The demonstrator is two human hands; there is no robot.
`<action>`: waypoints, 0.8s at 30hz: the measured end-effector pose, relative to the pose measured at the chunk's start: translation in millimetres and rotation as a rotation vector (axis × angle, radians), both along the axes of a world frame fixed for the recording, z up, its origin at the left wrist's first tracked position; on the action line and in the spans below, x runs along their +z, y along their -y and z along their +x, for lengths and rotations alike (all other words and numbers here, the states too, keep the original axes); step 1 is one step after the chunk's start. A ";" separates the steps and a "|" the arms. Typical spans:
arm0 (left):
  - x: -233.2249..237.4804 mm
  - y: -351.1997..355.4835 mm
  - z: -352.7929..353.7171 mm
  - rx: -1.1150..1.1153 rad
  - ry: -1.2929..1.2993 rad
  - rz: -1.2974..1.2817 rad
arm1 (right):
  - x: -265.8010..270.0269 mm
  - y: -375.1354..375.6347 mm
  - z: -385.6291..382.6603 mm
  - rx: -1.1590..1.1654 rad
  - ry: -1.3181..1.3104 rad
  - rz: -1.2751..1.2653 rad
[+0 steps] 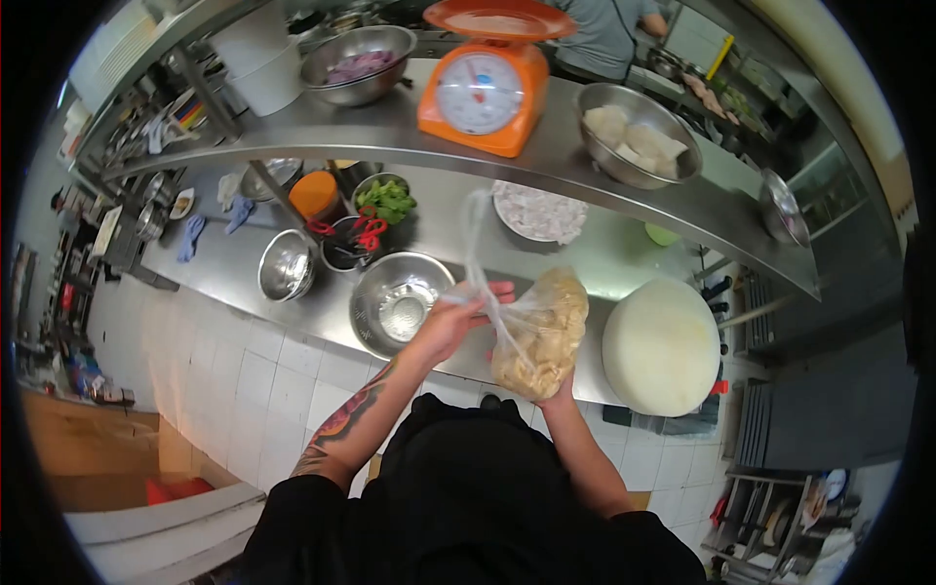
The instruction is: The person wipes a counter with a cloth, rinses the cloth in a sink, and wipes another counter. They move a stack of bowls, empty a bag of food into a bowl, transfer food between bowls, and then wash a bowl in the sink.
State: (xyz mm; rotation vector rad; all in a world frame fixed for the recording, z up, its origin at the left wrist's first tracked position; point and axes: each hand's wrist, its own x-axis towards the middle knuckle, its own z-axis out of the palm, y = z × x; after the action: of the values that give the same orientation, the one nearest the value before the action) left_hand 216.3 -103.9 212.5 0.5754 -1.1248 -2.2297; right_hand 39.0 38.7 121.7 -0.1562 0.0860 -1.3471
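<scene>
A clear plastic bag (pixel 542 336) full of pale tan pieces hangs over the front edge of the steel counter. My right hand (pixel 557 391) is under and behind its bottom, mostly hidden by the bag, and bears its weight. At the bag's gathered neck is my left hand (pixel 458 320), closed on the plastic with some fingers stretched past it. The loose top of the bag stands up above that hand. Just left of it, a steel colander bowl (pixel 405 304) sits on the counter. A thick round white cutting board (pixel 661 348) lies to the right.
A bowl of pale minced-looking food (pixel 539 210) stands behind the bag. Red-handled scissors (pixel 369 231) stand in a container near green leaves (pixel 386 201). Above, the shelf (pixel 390 146) carries an orange scale (pixel 485 93) and steel bowls. A person (pixel 595 39) stands beyond.
</scene>
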 end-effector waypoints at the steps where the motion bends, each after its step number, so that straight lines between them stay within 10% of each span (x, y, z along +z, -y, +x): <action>1: -9.7 6.9 23.5 0.014 -0.104 0.032 | -24.7 16.6 3.6 -0.112 -0.059 0.113; 7: -59.4 45.7 153.8 0.407 0.294 -0.522 | -27.7 100.0 11.0 -0.156 -0.176 0.168; 9: -100.0 58.3 188.1 0.595 0.819 -0.791 | -36.1 121.7 -5.5 -0.081 -0.215 0.137; 12: -135.7 55.8 195.8 0.507 0.693 -0.026 | -38.8 151.9 -24.3 0.016 -0.524 0.253; 18: -200.9 30.8 153.3 0.591 0.862 -0.867 | 24.0 191.3 9.9 0.143 -1.787 -0.562; 20: -171.1 9.7 132.8 0.330 0.773 -0.391 | 32.9 194.6 50.6 0.327 -2.158 -0.457; 24: -206.7 -1.2 123.5 0.578 0.687 -0.720 | 32.6 164.8 84.3 0.474 -2.713 -0.200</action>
State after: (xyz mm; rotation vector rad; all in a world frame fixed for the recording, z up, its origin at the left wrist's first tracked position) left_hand 339.8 -102.7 5.8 1.1850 -1.6938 -1.0315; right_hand 123.3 -126.2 154.3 -1.8832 1.9526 0.2233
